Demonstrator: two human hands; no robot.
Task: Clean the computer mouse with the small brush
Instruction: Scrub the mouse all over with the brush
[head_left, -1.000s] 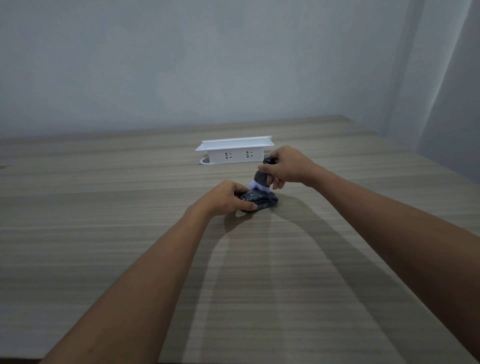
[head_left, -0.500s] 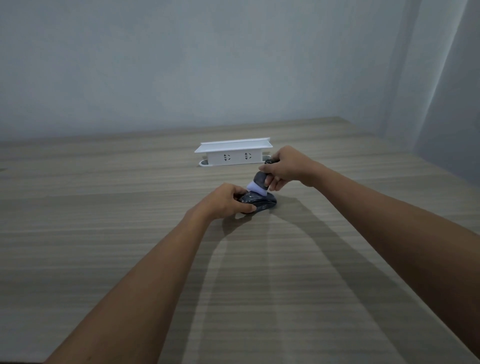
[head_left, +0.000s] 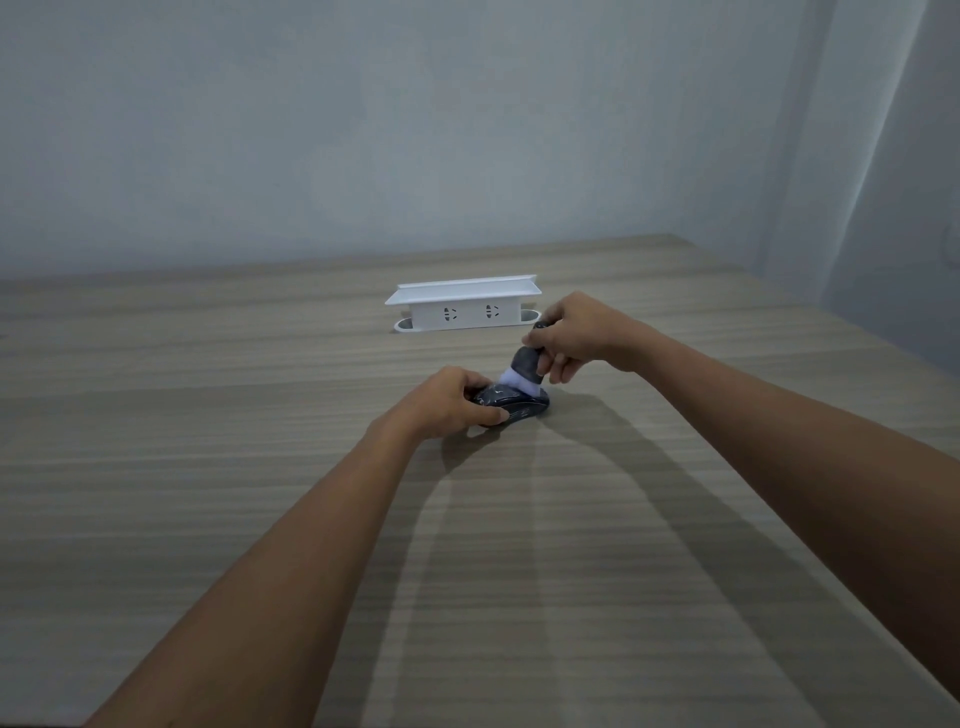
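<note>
Now we are brushing: our left hand (head_left: 447, 400) grips the mouse (head_left: 514, 405) at frame center, our right hand (head_left: 576, 332) grips the brush (head_left: 522, 371); next, the sides need strokes.

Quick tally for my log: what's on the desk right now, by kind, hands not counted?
Computer mouse: 1, dark, steadied by the left hand
Small brush: 1, in the right hand, pale bristles on the mouse
White power strip box: 1, behind them on the wooden desk
Total: 3
</note>
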